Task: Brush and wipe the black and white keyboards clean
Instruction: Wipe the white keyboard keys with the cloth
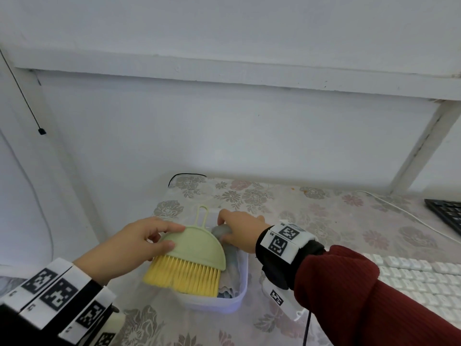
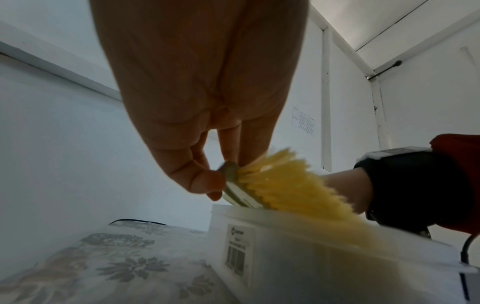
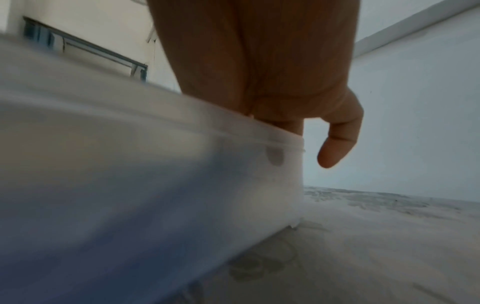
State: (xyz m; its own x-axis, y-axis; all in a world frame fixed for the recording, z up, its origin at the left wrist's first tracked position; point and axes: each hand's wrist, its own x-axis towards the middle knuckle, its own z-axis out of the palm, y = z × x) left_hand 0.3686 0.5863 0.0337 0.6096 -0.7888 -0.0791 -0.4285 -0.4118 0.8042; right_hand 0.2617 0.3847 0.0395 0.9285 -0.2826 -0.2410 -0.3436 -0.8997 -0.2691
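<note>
A green hand brush with yellow bristles hangs tilted over a translucent plastic bin. My left hand pinches the brush's green body at its left edge, between thumb and fingers. My right hand reaches into the bin's far end, its fingers curled over a grey cloth. In the right wrist view those fingers are hidden behind the bin wall and the thumb hangs outside it. The white keyboard lies at the right, and the black keyboard shows at the far right edge.
The bin stands on a table with a floral cover, close to its left end, and holds more folded cloth. A white cable runs across the table toward the black keyboard. A white wall rises right behind the table.
</note>
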